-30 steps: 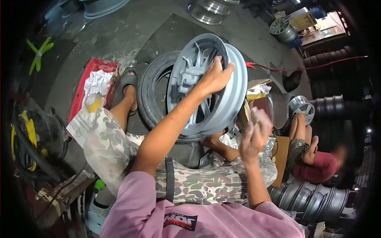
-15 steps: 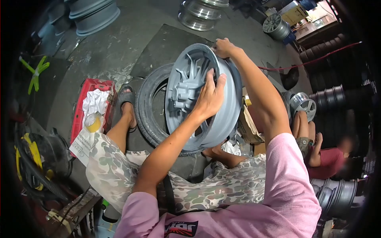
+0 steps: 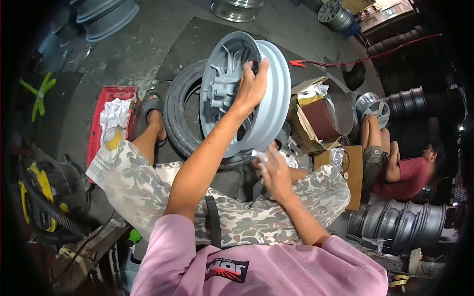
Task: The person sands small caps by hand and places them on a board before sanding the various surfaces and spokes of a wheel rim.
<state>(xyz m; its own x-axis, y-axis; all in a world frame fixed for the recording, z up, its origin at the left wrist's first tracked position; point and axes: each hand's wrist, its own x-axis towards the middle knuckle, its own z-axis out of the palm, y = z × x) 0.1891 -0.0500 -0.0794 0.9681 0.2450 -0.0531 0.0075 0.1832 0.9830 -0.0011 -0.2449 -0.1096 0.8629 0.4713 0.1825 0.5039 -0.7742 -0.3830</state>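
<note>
A grey wheel rim (image 3: 271, 93) stands tilted on a black tyre (image 3: 178, 111) that lies flat on the floor between the legs. My left hand (image 3: 253, 89) grips the rim at its spoke side, fingers hooked through an opening. Below the rim's lower edge, my right hand (image 3: 274, 170) is apart from it, slightly blurred, with fingers spread and nothing held in them.
On the left are a red crate (image 3: 94, 133) with white cloths and a tape roll (image 3: 114, 137). Right of the rim stand open cardboard boxes (image 3: 308, 133). Further right, a person (image 3: 407, 170) sits near stacked rims (image 3: 400, 222).
My right hand has left the rim's top edge and come down below it, near my lap. My left hand still holds the rim, which appears higher in view and slightly left.
</note>
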